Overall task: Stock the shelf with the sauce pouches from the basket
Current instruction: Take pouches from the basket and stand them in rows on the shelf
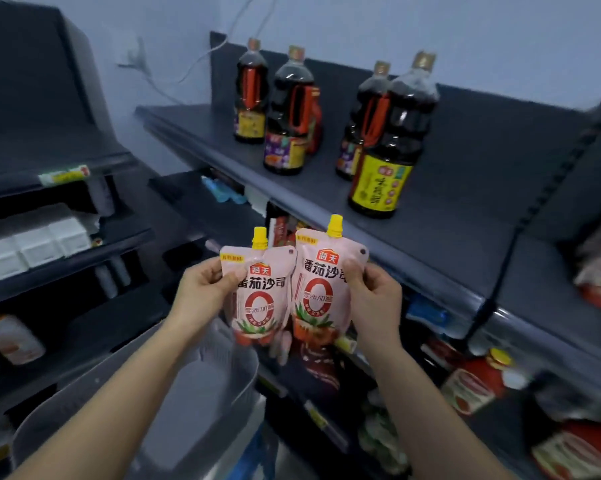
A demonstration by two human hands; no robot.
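I hold two pink sauce pouches with yellow caps upright in front of the dark top shelf (430, 237). My left hand (205, 292) grips the left pouch (261, 299) by its upper left edge. My right hand (372, 296) grips the right pouch (321, 289) by its upper right edge. The pouches hang side by side, touching, just below the shelf's front edge. Under my forearms sits the grey basket (195, 386); its inside looks bare where it shows.
Several dark soy sauce bottles (389, 140) stand on the top shelf, with bare shelf between and in front of them. Lower shelves at right hold red jars (476, 382) and packets. A second shelving unit (49, 237) with white boxes stands at left.
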